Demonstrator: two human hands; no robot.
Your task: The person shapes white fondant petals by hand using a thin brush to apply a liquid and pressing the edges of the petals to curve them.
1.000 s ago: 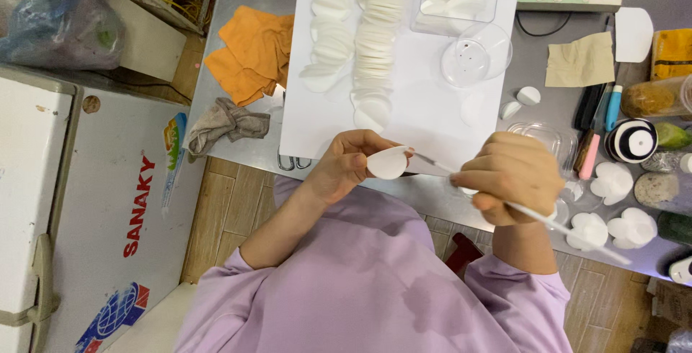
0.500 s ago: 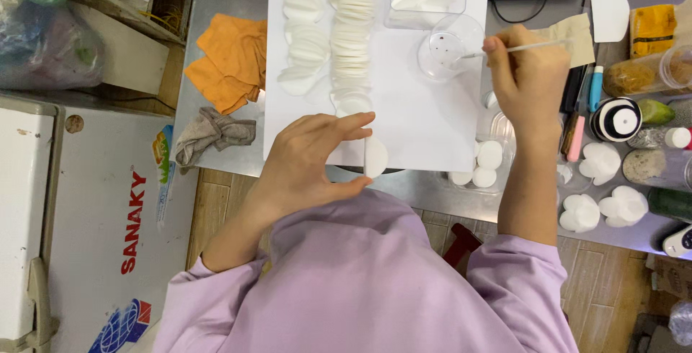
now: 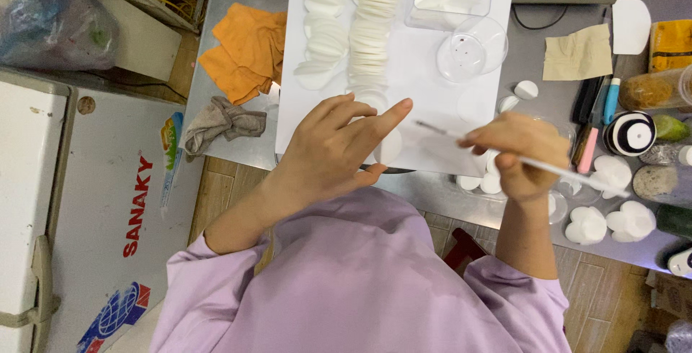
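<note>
My left hand holds a small white oval disc between thumb and fingers, over the near edge of a white sheet. My right hand grips a thin white brush, its dark tip pointing left toward the disc with a small gap between them. Two rows of similar white discs lie overlapped on the sheet beyond my left hand. A clear round dish sits on the sheet above my right hand.
Orange cloths and a grey rag lie at the table's left end. White shell-like shapes, pens, jars and a striped round container crowd the right. A white chest freezer stands to the left.
My right hand has come back from the clear dish with the brush, down toward the disc. My left hand has kept hold of the disc and lifted its fingers.
</note>
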